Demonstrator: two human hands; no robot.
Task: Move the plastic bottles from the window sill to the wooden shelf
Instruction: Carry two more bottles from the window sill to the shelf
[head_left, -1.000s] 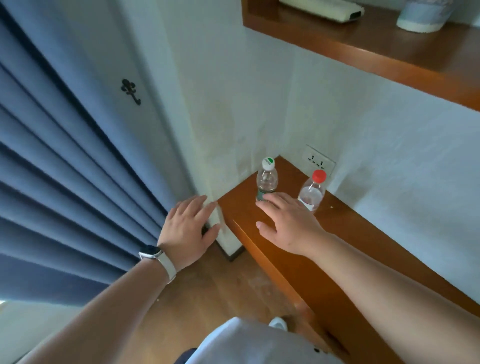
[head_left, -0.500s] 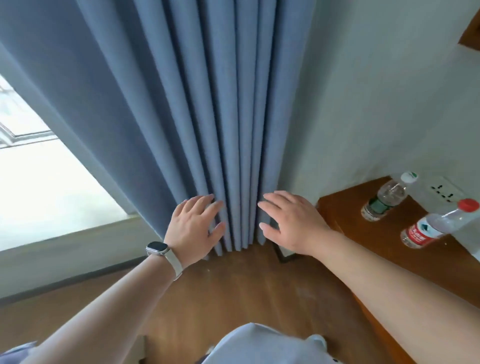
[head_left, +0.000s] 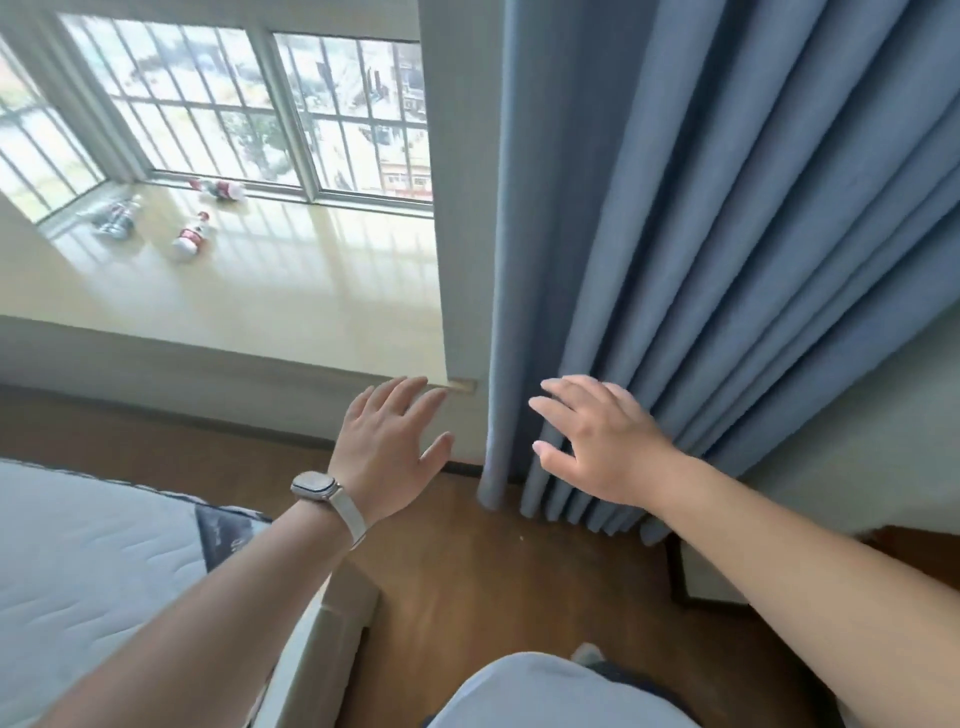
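Three plastic bottles stand or lie on the pale window sill (head_left: 291, 291) at the upper left. One red-labelled bottle (head_left: 191, 237) stands near the middle, another (head_left: 221, 189) lies by the window frame, and a third bottle (head_left: 115, 218) sits further left. My left hand (head_left: 387, 447), with a watch on the wrist, hovers with fingers spread below the sill's near right corner, holding nothing. My right hand (head_left: 597, 441) is also spread and empty, in front of the blue curtain (head_left: 727, 260). The wooden shelf is out of view.
A mattress (head_left: 93, 571) fills the lower left, with wooden floor (head_left: 467, 571) between it and the wall. The curtain hangs to the floor on the right. A barred window (head_left: 218, 104) backs the sill.
The view has swung left from the wooden shelf with two bottles, past the curtain, to the window sill. Both hands stay spread and empty in front of me.
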